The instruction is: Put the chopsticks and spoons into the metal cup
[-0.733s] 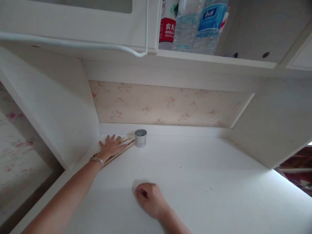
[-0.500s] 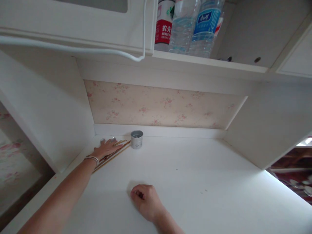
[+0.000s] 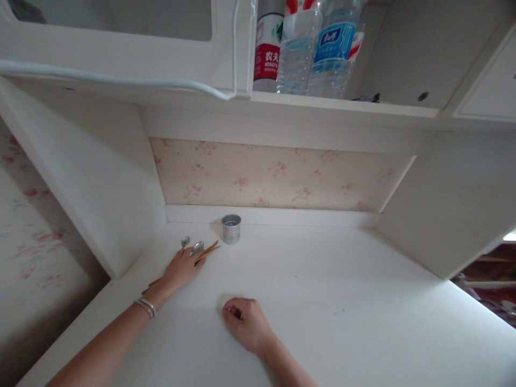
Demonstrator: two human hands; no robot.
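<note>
My left hand (image 3: 180,269) lies flat on the white desk, fingers stretched over a bundle of wooden chopsticks (image 3: 208,251) and the handles of two metal spoons (image 3: 196,247). The spoon bowls and chopstick tips stick out past my fingertips. A small perforated metal cup (image 3: 231,229) stands upright just beyond them, by the back wall. My right hand (image 3: 245,322) rests on the desk nearer to me, curled into a loose fist; what is inside it, if anything, is hidden.
The white desk (image 3: 322,290) is boxed in by side panels left and right and a floral back panel (image 3: 278,174). Overhead, a shelf holds water bottles (image 3: 306,48), and a white cable (image 3: 121,80) runs under a cabinet.
My left hand has slid back toward me along the chopsticks, uncovering two spoon bowls. The chopsticks shifted with it. My right hand stayed put.
</note>
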